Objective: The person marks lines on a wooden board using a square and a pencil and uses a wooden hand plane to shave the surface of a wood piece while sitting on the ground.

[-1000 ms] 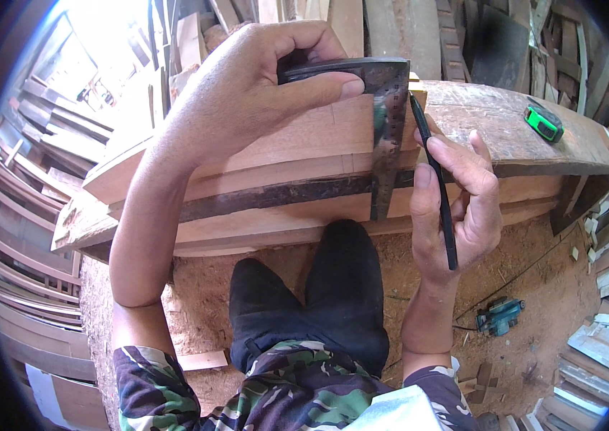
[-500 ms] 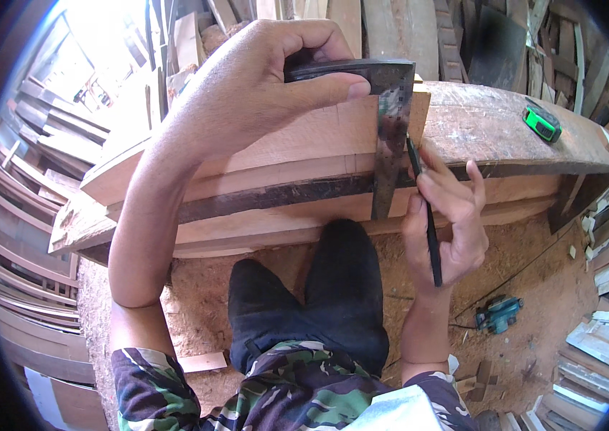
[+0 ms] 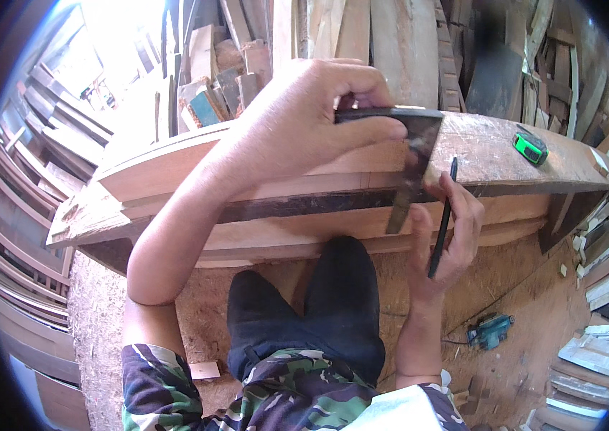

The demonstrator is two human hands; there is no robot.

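My left hand is closed around the dark stock of a try square, its thumb laid along the near side. The square's metal blade hangs toward me, slightly tilted and blurred, in front of a light wooden board near its right end. That board lies on a wooden bench and its right end is partly hidden by the square. Just right of the blade, my right hand holds a black pencil between thumb and fingers, with its point up and away from the board.
A green and black tape measure rests on the bench's right part. On the dirt floor, a teal power tool with a cord lies at right. Stacked planks stand behind the bench, and more wood pieces line both sides.
The try square has moved right and toward me, its blade now tilted. My right hand has drawn the pencil point away from the blade's edge, slightly to the right.
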